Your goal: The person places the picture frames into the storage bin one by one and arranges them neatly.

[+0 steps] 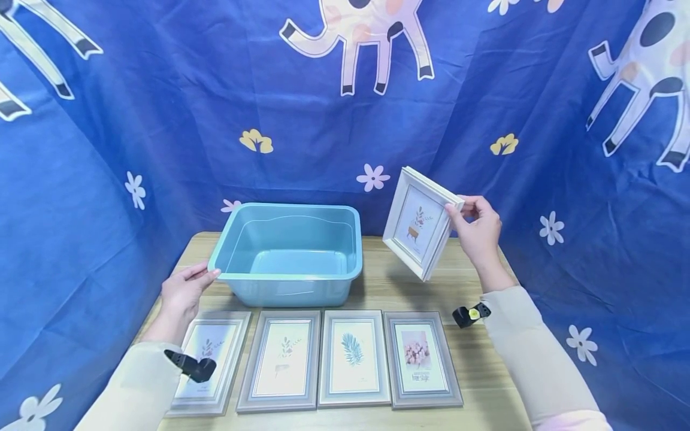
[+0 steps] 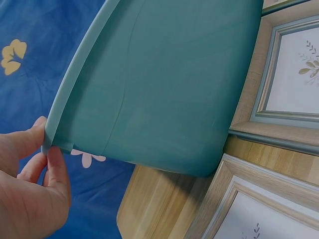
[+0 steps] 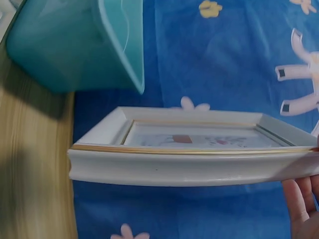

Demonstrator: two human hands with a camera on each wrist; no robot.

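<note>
Turq. tub [image 1: 293, 292], wht frame [image 1: 418, 224], blu floral cloth [image 1: 323, 137]

Beyond your left fingers [image 1: 207, 277] and right fingers [image 1: 477, 205] you have a blue cloth [image 1: 307, 131] hanging as a wall, lightly creased, wrapping forward on both sides of you. High above your fingers it carries large white spotted animals [image 1: 372, 24] with dark hooves, cut off by the top of the head view. Lower, above each set of fingers, sits a yellow bush print [image 1: 504, 144]; pale flowers [image 1: 373, 178] are scattered around. Beneath your fingers lies a light wood-grain table [image 1: 480, 383], softly shadowed under the right ones.
</note>
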